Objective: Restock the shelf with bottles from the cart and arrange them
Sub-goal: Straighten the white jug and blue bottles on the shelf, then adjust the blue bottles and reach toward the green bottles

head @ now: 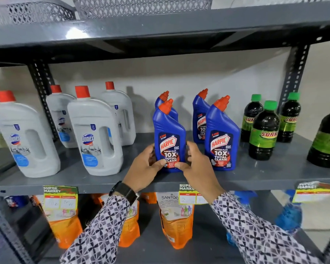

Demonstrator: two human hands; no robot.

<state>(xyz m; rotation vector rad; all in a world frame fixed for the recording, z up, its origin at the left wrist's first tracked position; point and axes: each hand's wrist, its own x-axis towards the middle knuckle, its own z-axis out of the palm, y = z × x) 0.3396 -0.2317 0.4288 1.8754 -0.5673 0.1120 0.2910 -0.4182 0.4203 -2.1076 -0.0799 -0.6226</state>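
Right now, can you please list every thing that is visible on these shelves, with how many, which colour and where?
Domex bottles: four, white with red caps, left part of middle shelf.
Harpic bottles: four, blue with red-orange caps, centre of middle shelf, two in front and two behind.
Sunny bottles: four visible, dark with green caps, right part, one cut by the frame edge.
Refill pouches: several, orange, lower shelf.
Spray bottles: at least two, blue, lower shelf right.
Price tags: three, yellow and red, on the middle shelf's front edge.
Mesh baskets: two, grey, top shelf.
Left hand and right hand: both hold the front left Harpic bottle; patterned sleeves, black watch on left wrist.
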